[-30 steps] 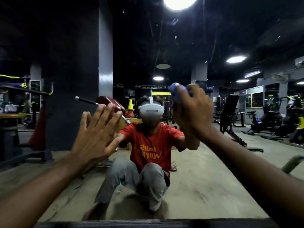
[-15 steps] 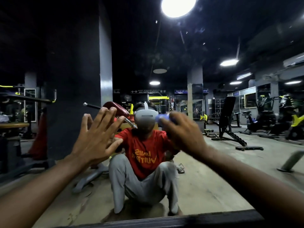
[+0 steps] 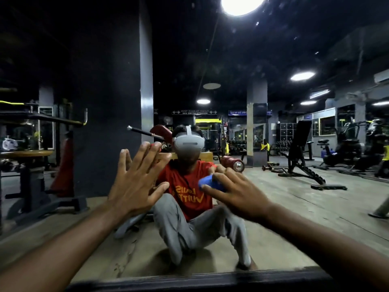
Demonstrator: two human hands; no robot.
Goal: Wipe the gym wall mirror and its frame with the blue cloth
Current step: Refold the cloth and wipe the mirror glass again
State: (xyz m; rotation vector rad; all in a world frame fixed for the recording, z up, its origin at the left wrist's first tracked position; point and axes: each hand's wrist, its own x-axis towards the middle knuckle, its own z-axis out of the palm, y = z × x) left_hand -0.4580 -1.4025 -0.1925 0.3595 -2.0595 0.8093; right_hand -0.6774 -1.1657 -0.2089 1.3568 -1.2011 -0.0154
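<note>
Pressing the blue cloth (image 3: 210, 183) to the mirror (image 3: 294, 207) at centre frame, the right hand (image 3: 237, 194) is curling its grip round it while the left hand (image 3: 136, 182) is spreading flat, empty, and the frame (image 3: 189, 280) along the bottom edge is probably awaiting its wipe.

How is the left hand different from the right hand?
The left hand is flat with fingers spread and holds nothing; the right hand holds a blue cloth. The left hand sits higher than the right hand. Both reach toward the mirror.
</note>
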